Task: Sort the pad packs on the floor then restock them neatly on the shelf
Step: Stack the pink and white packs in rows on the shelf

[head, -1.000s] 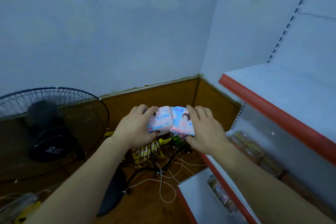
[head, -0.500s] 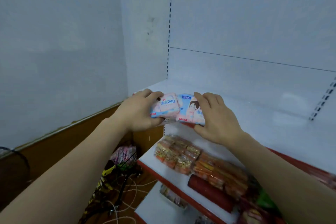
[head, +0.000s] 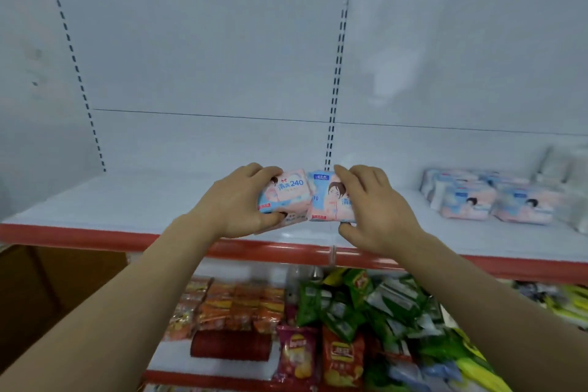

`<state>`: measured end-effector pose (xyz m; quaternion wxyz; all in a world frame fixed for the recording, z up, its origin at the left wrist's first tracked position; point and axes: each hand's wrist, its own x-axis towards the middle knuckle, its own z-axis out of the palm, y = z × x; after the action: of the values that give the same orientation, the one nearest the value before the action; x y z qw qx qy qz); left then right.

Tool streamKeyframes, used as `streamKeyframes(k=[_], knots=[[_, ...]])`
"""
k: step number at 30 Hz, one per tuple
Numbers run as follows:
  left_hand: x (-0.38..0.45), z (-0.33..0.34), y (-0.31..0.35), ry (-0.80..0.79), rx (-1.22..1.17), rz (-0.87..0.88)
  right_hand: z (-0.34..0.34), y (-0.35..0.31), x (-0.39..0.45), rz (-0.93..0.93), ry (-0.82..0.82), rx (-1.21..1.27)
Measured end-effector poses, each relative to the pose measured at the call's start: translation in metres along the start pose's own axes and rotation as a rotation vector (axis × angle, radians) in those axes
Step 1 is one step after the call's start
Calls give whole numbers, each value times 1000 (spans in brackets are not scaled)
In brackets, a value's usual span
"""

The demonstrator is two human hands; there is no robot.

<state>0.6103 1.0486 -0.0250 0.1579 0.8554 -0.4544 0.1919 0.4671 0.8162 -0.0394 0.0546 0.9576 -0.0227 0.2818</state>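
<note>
Holding two pad packs (head: 307, 197) over the shelf's front edge (head: 95, 237), my left hand (head: 235, 200) and right hand (head: 372, 204) grip them; some stacked packs (head: 486, 197) already sit right.

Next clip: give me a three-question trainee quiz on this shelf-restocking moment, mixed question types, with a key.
1. True or false: both hands hold pad packs over the white shelf.
2. Which number is printed on the pack in the left hand?
A. 240
B. 180
C. 420
3. On which side of the held packs do the stocked pad packs lie on that shelf?

Key
1. True: the right hand holds the right pack beside the left pack.
2. A
3. Right
</note>
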Motion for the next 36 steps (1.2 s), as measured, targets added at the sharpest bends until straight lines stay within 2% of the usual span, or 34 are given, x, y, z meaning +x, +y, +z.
streamKeyframes(k=[8,15,26,33,36], knots=[[74,45,103,-33,-131,236,-44,87,-80,206,19,-171],[116,93,196,-65,-195,321,-60,171,-147,246,4,-207],[184,166,328,-141,-190,236,-53,340,-194,225,-14,-136],[219,177,340,-189,-233,92,-26,396,-183,173,36,-74],[221,191,334,-209,-139,179,-5,405,-176,154,87,-56]])
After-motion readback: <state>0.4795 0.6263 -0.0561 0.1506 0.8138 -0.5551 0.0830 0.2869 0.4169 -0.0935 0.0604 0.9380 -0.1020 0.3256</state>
